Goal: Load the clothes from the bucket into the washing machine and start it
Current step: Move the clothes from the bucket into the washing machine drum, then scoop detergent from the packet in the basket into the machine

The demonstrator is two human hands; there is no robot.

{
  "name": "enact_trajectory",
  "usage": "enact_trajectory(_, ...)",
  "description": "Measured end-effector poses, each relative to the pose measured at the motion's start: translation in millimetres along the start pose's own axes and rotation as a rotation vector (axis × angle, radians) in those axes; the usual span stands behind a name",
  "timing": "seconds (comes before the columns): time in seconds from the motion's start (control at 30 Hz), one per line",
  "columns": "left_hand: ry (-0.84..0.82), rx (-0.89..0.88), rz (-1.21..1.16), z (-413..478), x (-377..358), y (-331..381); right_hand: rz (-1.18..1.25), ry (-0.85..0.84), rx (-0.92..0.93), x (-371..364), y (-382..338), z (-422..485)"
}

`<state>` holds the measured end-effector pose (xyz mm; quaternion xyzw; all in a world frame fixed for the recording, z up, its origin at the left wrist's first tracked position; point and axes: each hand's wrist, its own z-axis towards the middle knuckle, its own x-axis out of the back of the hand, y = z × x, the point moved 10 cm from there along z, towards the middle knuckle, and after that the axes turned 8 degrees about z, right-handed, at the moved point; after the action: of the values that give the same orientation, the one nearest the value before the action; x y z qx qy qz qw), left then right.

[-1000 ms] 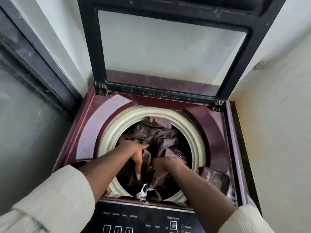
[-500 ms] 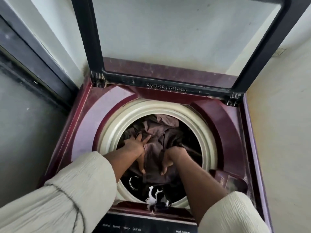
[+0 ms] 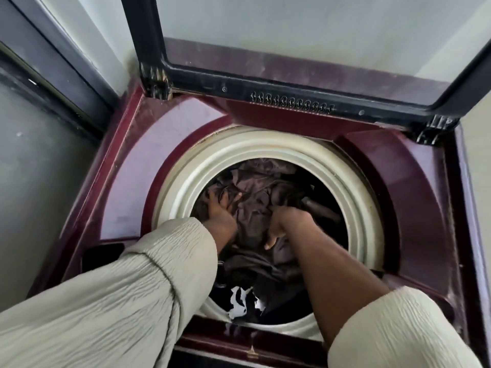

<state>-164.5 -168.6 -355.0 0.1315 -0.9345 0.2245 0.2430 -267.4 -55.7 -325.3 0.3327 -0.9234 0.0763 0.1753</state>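
A maroon top-loading washing machine stands below me with its dark-framed glass lid raised upright. Inside the cream drum rim lies a heap of brown clothes, with a black-and-white garment at the near edge. My left hand rests flat on the brown cloth at the drum's left, fingers spread. My right hand is at the middle, its fingers curled down into the brown cloth and mostly hidden. Cream sleeves cover both forearms. No bucket is in view.
A dark door or window frame runs along the left, with a grey surface below it. Pale walls close in behind and to the right. A dark recess sits at the machine's front left corner.
Both hands have sunk deeper into the drum and pressed into the brown clothes. My view has moved closer and forward, so the control panel has dropped out of sight.
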Motion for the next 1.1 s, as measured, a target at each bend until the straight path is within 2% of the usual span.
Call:
enact_trajectory(0.07,0.021,0.007,-0.007,-4,-8,3,-0.017,0.074,0.028,6,7,-2)
enact_trajectory(0.13,0.037,0.006,0.039,-9,-5,5,-0.028,0.047,0.031,-7,17,2)
enact_trajectory(0.23,-0.084,-0.052,-0.03,-20,13,0,-0.033,0.051,0.018,-14,20,7)
enact_trajectory(0.3,-0.232,-0.126,-0.052,-40,22,-5,-0.01,0.062,0.019,-10,19,-6)
enact_trajectory(0.37,-0.268,-0.118,-0.142,-54,36,-16,0.03,0.139,0.048,7,17,-30)
enact_trajectory(0.53,0.188,-0.121,-0.391,-106,113,-42,0.162,0.35,0.203,52,10,-106)
enact_trajectory(0.63,0.367,-0.131,-0.513,-147,144,-53,0.215,0.468,0.256,83,16,-170)
enact_trajectory(0.87,0.632,-0.149,-0.503,-255,206,-86,0.26,0.715,0.38,135,36,-319)
enact_trajectory(1.0,0.739,-0.172,-0.568,-293,219,-92,0.368,0.873,0.418,135,49,-364)
enact_trajectory(1.1,0.743,-0.188,-0.577,-301,208,-80,0.386,0.884,0.399,110,55,-370)
